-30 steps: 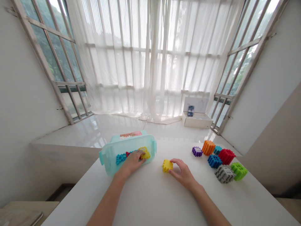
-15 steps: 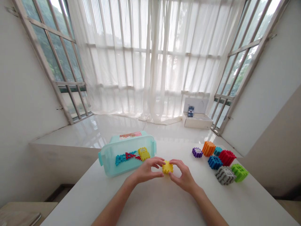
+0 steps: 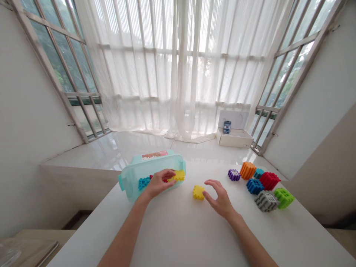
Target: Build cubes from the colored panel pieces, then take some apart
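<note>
My left hand (image 3: 159, 182) reaches over the front rim of the light teal plastic bin (image 3: 128, 189). Its thumb and fingers are closed on a flat yellow interlocking piece (image 3: 180, 175) with notched edges. Blue interlocking pieces (image 3: 144, 183) lie in the bin beside that hand, and red ones show partly behind its fingers. On the white table, right of the bin, sits a small yellow block (image 3: 198, 192) with toothed edges. Beside it, my right hand (image 3: 220, 199) is open, fingers apart, the thumb tip at the block's right side.
Several assembled cubes stand at the table's right: purple (image 3: 234, 175), orange (image 3: 247, 170), teal (image 3: 258, 173), blue (image 3: 254, 186), red (image 3: 269, 180), grey (image 3: 266, 201) and green (image 3: 284, 198). An open white box (image 3: 236, 140) with a phone (image 3: 227, 127) is on the sill by the curtain.
My left hand has left the yellow block and moved left into the bin, taking hold of a yellow piece there. My right hand's fingers have spread away from the block, which stays on the table.
</note>
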A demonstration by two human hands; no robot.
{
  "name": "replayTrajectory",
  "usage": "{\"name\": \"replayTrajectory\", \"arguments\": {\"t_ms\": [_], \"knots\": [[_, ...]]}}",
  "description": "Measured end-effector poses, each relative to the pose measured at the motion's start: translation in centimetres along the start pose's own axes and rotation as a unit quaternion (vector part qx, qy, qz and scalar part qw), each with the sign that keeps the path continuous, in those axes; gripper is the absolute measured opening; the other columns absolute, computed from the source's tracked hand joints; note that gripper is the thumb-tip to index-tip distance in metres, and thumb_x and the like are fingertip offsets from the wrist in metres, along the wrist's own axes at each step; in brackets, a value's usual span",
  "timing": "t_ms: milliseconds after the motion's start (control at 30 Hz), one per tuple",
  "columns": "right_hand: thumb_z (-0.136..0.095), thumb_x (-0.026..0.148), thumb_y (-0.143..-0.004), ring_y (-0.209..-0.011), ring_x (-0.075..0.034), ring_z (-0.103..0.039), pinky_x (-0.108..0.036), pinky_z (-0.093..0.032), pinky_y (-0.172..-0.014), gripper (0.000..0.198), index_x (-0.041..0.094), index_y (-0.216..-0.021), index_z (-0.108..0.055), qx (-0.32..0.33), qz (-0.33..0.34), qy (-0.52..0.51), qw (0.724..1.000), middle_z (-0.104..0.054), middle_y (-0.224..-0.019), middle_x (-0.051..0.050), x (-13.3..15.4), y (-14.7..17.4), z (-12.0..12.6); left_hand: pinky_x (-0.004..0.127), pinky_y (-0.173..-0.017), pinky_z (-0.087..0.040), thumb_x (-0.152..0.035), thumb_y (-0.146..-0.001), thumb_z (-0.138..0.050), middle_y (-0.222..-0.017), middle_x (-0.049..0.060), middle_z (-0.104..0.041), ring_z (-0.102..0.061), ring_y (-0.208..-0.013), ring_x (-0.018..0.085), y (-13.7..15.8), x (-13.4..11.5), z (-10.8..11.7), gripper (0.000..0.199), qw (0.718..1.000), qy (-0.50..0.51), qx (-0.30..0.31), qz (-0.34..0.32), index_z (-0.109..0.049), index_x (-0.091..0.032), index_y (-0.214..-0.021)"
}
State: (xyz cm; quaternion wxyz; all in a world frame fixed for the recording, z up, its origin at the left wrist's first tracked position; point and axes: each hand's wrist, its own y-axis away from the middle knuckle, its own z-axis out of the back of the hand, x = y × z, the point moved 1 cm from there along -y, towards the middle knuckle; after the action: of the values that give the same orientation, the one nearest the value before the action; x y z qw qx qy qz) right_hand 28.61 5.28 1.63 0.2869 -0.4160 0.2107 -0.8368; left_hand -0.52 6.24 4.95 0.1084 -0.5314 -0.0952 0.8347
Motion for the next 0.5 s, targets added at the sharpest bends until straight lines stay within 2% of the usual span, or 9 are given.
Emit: {"name": "replayTrajectory", "arguments": {"t_ms": [100,300,500], "knots": [[-0.063,0.033,-0.086,-0.114,-0.028,-0.058,-0.047,-0.049,-0.099,0.03,0.024,-0.115,-0.061,0.023,-0.02,0.015,0.999,-0.063,-0.119,-0.011,-0.6,0.1,-0.3,0.039,-0.094,-0.056,-0.038,-0.068,-0.07,-0.119,0.011,-0.067,-0.067,-0.103,0.023,-0.6,1.6,1.0,0.03,0.997,-0.004,-0.07,0.012,-0.063,-0.016,-0.088],[-0.065,0.034,-0.084,-0.118,-0.027,-0.056,-0.047,-0.047,-0.103,0.036,0.023,-0.118,-0.059,0.07,-0.022,0.009,0.997,-0.062,-0.124,-0.01,-1.3,0.5,-0.9,0.041,-0.096,-0.054,-0.039,-0.065,-0.072,-0.111,0.01,-0.07,-0.069,-0.097,0.023,-0.9,3.2,1.4,0.031,0.998,0.005,-0.054,0.017,-0.063,-0.016,-0.085],[-0.066,0.032,-0.083,-0.114,-0.026,-0.058,-0.045,-0.048,-0.1,0.037,0.024,-0.118,-0.058,0.086,-0.025,-0.001,0.996,-0.062,-0.122,-0.01,-1.4,0.5,-1.1,0.037,-0.092,-0.054,-0.032,-0.071,-0.066,-0.107,0.006,-0.07,-0.068,-0.096,0.022,-1.4,4.3,0.9,0.024,0.978,-0.103,-0.17,0.059,-0.062,-0.02,-0.092]]}}
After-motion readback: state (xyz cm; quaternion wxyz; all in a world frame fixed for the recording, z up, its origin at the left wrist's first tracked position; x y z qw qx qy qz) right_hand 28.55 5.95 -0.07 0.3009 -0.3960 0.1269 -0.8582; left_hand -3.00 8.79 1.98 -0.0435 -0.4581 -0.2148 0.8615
